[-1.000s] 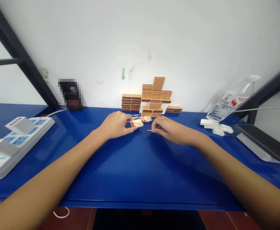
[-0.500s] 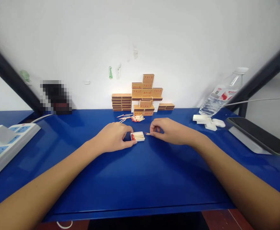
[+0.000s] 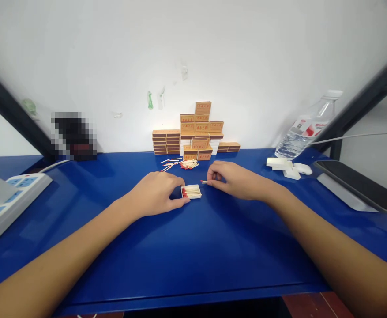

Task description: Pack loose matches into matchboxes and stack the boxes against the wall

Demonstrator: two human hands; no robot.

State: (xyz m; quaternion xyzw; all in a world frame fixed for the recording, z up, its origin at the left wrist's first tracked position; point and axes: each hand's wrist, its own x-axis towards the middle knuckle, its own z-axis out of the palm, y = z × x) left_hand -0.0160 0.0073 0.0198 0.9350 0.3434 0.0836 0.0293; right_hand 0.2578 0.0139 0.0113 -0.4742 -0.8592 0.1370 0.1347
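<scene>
In the head view, the left hand [image 3: 155,193] holds the left end of a white tray [image 3: 195,197] of red-tipped matches [image 3: 192,191] between thumb and fingers, midway between the side edges of the blue desk [image 3: 186,251]. Just beside the tray's right end, the right hand [image 3: 238,180] pinches at least one match [image 3: 204,181]. Toward the back edge, stacked matchboxes [image 3: 201,128] bear red Chinese characters, one seemingly reading 安全火柴. Near the back right corner, the tilted bottle's [image 3: 304,128] red-and-white label is illegible.
</scene>
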